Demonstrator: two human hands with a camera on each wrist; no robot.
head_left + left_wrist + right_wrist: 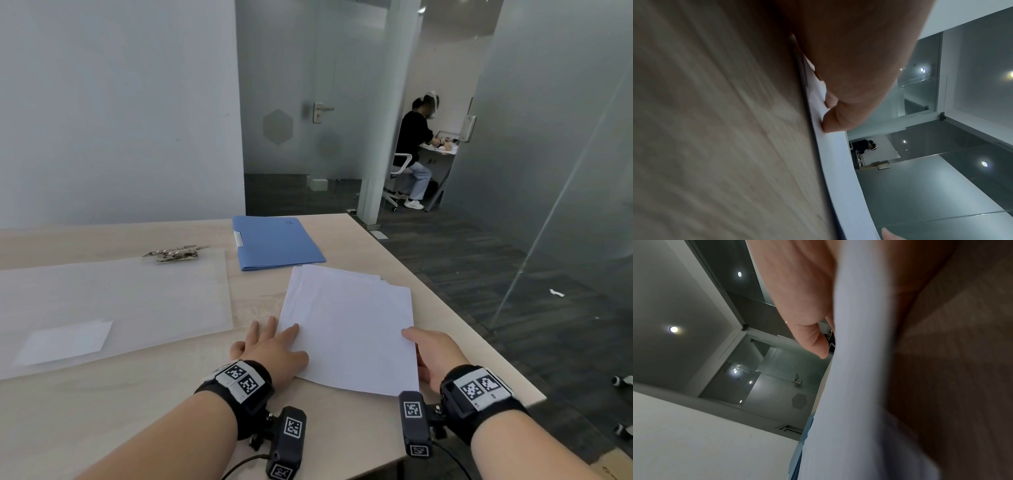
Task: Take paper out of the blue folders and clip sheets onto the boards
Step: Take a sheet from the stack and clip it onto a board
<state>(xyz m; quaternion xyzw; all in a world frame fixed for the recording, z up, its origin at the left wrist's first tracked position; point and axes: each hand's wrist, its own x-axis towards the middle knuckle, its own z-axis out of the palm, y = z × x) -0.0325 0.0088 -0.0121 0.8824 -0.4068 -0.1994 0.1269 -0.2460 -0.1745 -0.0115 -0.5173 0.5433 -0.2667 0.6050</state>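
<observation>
A stack of white paper (349, 322) lies on the wooden table (154, 404) near its right edge, its sheets slightly fanned at the far corner. My left hand (270, 342) rests flat at the stack's left edge, fingers straight, index finger on the top sheet. In the left wrist view the thumb (834, 120) presses on the paper (840, 162). My right hand (431, 349) pinches the stack's right edge, thumb on top. The right wrist view shows the thumb (816, 340) against the paper (855, 369). Blue folders (274, 245) lie shut behind the stack. A clear clipboard (113, 301) with a metal clip (174, 254) lies to the left.
A small white slip (65, 342) shows at the clipboard's near left. The table's right edge (479, 325) drops to dark floor, with a glass wall (565, 171) beyond. A person (414, 150) sits at a desk in the far room.
</observation>
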